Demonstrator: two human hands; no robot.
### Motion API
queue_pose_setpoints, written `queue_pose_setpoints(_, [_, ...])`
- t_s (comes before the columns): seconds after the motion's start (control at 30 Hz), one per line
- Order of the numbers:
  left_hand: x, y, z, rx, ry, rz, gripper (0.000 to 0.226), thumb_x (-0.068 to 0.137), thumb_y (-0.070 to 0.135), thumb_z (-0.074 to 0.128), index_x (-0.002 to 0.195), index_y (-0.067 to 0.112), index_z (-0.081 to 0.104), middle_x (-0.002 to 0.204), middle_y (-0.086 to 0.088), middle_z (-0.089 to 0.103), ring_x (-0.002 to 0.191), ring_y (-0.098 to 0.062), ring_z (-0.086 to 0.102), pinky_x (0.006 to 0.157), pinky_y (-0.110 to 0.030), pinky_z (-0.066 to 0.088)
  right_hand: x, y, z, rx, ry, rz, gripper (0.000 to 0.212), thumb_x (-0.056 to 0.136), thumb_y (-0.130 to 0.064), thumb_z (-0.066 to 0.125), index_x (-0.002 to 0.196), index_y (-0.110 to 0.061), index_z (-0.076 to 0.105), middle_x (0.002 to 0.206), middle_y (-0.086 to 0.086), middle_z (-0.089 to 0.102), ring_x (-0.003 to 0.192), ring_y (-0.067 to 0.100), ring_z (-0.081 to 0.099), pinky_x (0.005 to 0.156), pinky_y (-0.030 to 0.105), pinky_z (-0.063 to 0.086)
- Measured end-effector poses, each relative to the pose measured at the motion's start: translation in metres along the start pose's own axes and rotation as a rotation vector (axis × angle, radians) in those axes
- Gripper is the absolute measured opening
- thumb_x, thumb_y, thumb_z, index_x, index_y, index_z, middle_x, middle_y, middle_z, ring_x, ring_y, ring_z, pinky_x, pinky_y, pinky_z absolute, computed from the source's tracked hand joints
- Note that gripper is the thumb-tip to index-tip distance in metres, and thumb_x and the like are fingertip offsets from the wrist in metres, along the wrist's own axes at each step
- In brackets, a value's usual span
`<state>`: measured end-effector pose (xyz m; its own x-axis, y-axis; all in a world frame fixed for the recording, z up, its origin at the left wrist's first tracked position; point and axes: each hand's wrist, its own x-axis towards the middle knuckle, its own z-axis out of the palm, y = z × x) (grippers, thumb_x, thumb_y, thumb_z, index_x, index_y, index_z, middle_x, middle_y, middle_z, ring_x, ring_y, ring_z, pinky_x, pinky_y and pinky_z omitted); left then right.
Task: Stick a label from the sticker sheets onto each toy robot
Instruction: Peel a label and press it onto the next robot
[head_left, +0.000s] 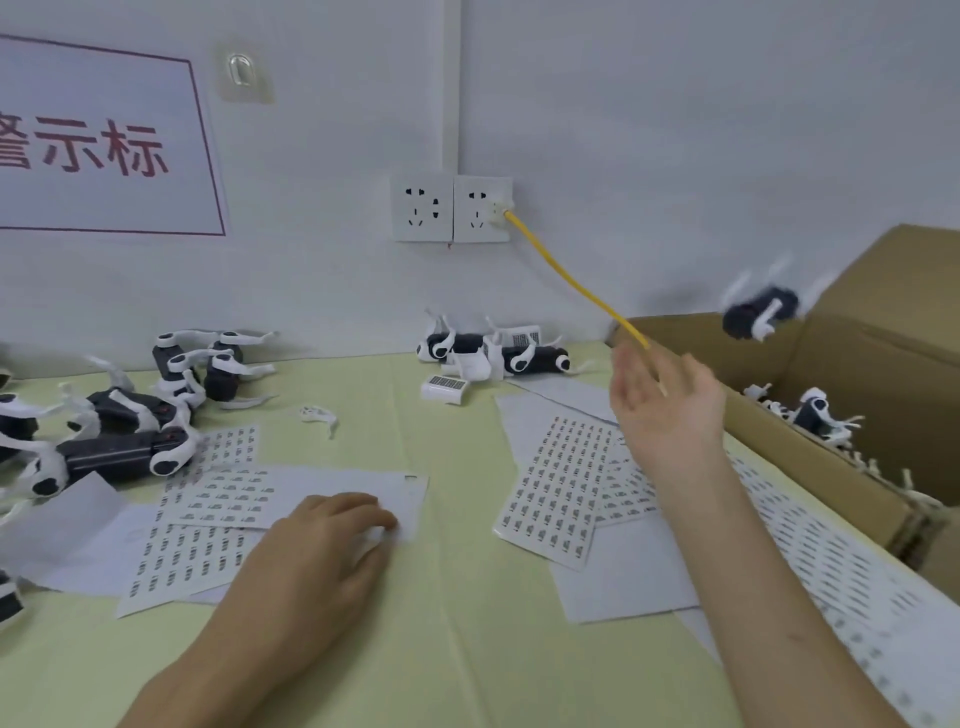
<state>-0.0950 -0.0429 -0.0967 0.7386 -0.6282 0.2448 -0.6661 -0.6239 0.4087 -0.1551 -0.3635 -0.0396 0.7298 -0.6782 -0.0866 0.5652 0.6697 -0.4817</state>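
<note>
Right hand (670, 410) spread empty, black-and-white toy robot (759, 313) airborne just beyond, over the brown cardboard box (883, 364). Left hand (317, 551), pinch unclear, should flatten the white sticker sheet (343, 486).

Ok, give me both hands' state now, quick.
Left hand: fingertips on sticker sheet; grip cannot be told.
Right hand: open, holding nothing.

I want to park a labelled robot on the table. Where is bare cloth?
Bare cloth runs down the middle, between the left sticker sheets and the right sticker sheets, widening toward the near edge. Crowded: the toy robots far left, sheets up to the cardboard box right.
</note>
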Motion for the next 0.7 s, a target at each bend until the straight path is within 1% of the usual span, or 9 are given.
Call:
queue_pose_setpoints(0.1, [0.0, -0.001, -0.001, -0.002, 0.003, 0.002, 0.024, 0.104, 0.037, 0.056, 0.123, 0.039, 0.069, 0.136, 0.025, 0.055, 0.129, -0.005, 0.049, 0.103, -0.024, 0.039, -0.003, 0.022, 0.0, -0.177, 0.115, 0.094, 0.033, 0.103, -0.025, 0.046, 0.124, -0.006, 0.064, 0.12, 0.011, 0.071, 0.084, 0.021, 0.072, 0.07, 0.027, 0.049])
queue_pose_setpoints(0.2, [0.002, -0.007, 0.001, -0.037, 0.02, -0.006, 0.022, 0.104, 0.033, 0.057, 0.12, 0.035, 0.071, 0.129, 0.026, 0.055, 0.124, -0.003, 0.05, 0.094, -0.013, 0.034, -0.008, 0.042, 0.005, -0.365, 0.114, 0.15, 0.027, 0.097, -0.019, 0.051, 0.115, -0.008, 0.069, 0.105, 0.007, 0.072, 0.074, 0.018, 0.064, 0.065, 0.025, 0.046])
queue_pose_setpoints(0.3, [0.005, -0.014, 0.002, -0.086, 0.087, -0.028, 0.022, 0.102, 0.024, 0.059, 0.119, 0.028, 0.073, 0.124, 0.023, 0.057, 0.122, -0.001, 0.052, 0.092, 0.002, 0.026, -0.019, 0.063, 0.012, -0.7, 0.023, 0.111, 0.021, 0.097, -0.02, 0.054, 0.103, -0.012, 0.073, 0.092, 0.004, 0.072, 0.066, 0.015, 0.062, 0.064, 0.025, 0.046])
queue_pose_setpoints(0.37, [0.008, -0.021, -0.002, -0.086, 0.13, -0.041, 0.022, 0.101, 0.021, 0.06, 0.117, 0.026, 0.074, 0.124, 0.019, 0.062, 0.122, -0.003, 0.053, 0.093, -0.002, 0.029, -0.029, 0.079, 0.018, -1.011, -0.13, 0.008, 0.019, 0.097, -0.019, 0.057, 0.098, -0.017, 0.076, 0.09, 0.003, 0.074, 0.063, 0.012, 0.066, 0.064, 0.026, 0.046])
queue_pose_setpoints(0.47, [0.012, -0.033, -0.013, -0.012, 0.18, -0.054, 0.025, 0.097, 0.013, 0.059, 0.114, 0.02, 0.076, 0.125, 0.008, 0.07, 0.123, -0.017, 0.058, 0.103, -0.032, 0.043, -0.046, 0.105, 0.018, -1.42, -0.425, -0.233, 0.016, 0.096, -0.019, 0.063, 0.103, -0.028, 0.074, 0.1, -0.011, 0.072, 0.078, 0.003, 0.067, 0.068, 0.015, 0.045])
queue_pose_setpoints(0.53, [0.015, -0.042, -0.024, 0.057, 0.267, -0.122, 0.028, 0.094, 0.01, 0.063, 0.118, 0.019, 0.075, 0.131, 0.002, 0.069, 0.127, -0.026, 0.057, 0.105, -0.043, 0.042, -0.054, 0.121, 0.013, -1.576, -0.582, -0.359, 0.023, 0.094, -0.021, 0.067, 0.114, -0.032, 0.07, 0.112, -0.018, 0.065, 0.095, -0.001, 0.062, 0.076, 0.006, 0.04])
queue_pose_setpoints(0.57, [0.014, -0.049, -0.03, 0.102, 0.317, -0.182, 0.033, 0.093, 0.012, 0.066, 0.124, 0.02, 0.073, 0.138, 0.0, 0.065, 0.133, -0.028, 0.053, 0.108, -0.044, 0.039, -0.057, 0.128, 0.011, -1.626, -0.659, -0.389, 0.029, 0.094, -0.022, 0.068, 0.121, -0.033, 0.067, 0.119, -0.019, 0.061, 0.104, 0.0, 0.059, 0.084, 0.006, 0.038])
queue_pose_setpoints(0.63, [0.011, -0.064, -0.041, 0.216, 0.367, -0.303, 0.046, 0.095, 0.019, 0.068, 0.14, 0.021, 0.062, 0.152, -0.003, 0.053, 0.144, -0.028, 0.041, 0.115, -0.046, 0.029, -0.062, 0.139, 0.007, -1.723, -0.786, -0.399, 0.042, 0.094, -0.028, 0.068, 0.135, -0.035, 0.06, 0.133, -0.019, 0.052, 0.12, 0.001, 0.052, 0.104, 0.022, 0.035])
queue_pose_setpoints(0.7, [0.007, -0.082, -0.046, 0.287, 0.3, -0.416, 0.058, 0.1, 0.026, 0.062, 0.155, 0.021, 0.045, 0.164, -0.004, 0.038, 0.153, -0.027, 0.03, 0.12, -0.047, 0.024, -0.065, 0.146, 0.003, -1.849, -0.876, -0.395, 0.054, 0.094, -0.038, 0.064, 0.145, -0.038, 0.048, 0.147, -0.019, 0.044, 0.133, 0.002, 0.043, 0.113, 0.031, 0.027])
